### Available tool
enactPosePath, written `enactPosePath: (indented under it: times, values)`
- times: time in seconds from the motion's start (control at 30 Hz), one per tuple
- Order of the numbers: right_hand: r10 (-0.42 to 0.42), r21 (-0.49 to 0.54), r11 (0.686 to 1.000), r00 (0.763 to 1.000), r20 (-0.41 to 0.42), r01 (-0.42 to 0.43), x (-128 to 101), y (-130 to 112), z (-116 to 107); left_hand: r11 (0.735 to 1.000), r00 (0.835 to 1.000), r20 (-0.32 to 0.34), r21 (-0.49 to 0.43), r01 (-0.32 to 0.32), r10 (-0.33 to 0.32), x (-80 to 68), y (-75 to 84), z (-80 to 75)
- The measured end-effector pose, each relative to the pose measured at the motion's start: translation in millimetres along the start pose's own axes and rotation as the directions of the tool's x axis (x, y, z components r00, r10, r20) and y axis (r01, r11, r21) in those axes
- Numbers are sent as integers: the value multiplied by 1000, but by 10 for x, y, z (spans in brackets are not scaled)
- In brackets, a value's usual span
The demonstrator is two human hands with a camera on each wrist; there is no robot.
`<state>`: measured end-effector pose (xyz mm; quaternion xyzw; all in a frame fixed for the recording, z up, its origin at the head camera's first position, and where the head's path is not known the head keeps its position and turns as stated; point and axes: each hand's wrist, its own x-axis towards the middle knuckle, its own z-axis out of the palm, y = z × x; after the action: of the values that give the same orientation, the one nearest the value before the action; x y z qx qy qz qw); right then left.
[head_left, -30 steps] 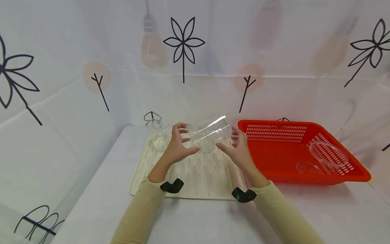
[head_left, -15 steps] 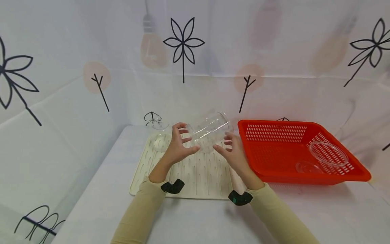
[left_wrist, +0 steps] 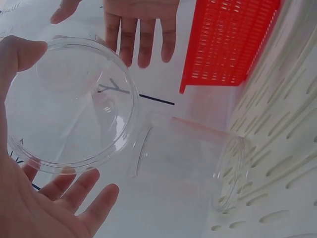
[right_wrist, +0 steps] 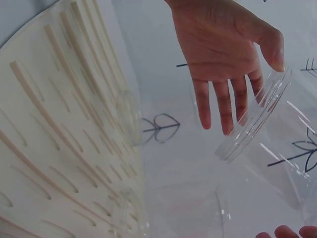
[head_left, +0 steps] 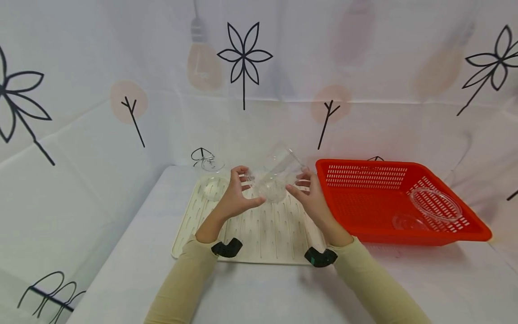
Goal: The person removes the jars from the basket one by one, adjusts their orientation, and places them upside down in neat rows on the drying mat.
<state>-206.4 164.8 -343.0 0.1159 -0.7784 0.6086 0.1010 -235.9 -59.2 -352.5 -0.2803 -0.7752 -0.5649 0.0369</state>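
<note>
A clear plastic jar (head_left: 281, 164) is held tilted above the cream ridged mat (head_left: 251, 243), its base end raised away from me. My left hand (head_left: 236, 193) grips it at the rim, with the thumb on one side and fingers on the other, as the left wrist view shows. My right hand (head_left: 313, 195) is at the jar's other side, fingers extended and spread in the left wrist view. Below the held jar, a second clear jar (left_wrist: 183, 153) stands on the mat. Another clear jar (head_left: 213, 182) stands at the mat's back left.
To the right sits a red perforated basket (head_left: 364, 204), close by my right hand. Inside it lie a clear ring-like lid (head_left: 436, 204) and another clear round piece (head_left: 409, 222). A white printed cloth (head_left: 263, 126) hangs behind the table.
The held jar has turned and tilted more steeply, its far end rising. My right hand has shifted slightly left along it, while the left hand stays at the rim.
</note>
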Motion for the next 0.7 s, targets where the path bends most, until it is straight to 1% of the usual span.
enactPosePath:
  times: [0.13,0.27,0.4,0.47,0.57,0.7]
  values:
    - [-23,8,1000,1000,8,23,16,-13,-11,1000,1000,3,25,8,-8,-4,-12,4]
    - [-44,9,999,999,10,44,29,-33,8,996,999,3,75,41,-41,-16,-24,11]
    - [-34,0,999,999,10,34,35,-73,39,986,996,-11,141,88,-88,-45,-43,17]
    - [-20,-4,1000,1000,12,21,39,-90,53,980,995,-24,169,102,-99,-58,-57,19]
    - [-8,-2,1000,1000,18,8,52,-104,74,974,994,-43,204,104,-97,-75,-78,21]
    - [6,-24,1000,1000,4,-6,62,-121,111,969,995,-46,226,95,-87,-102,-98,19]
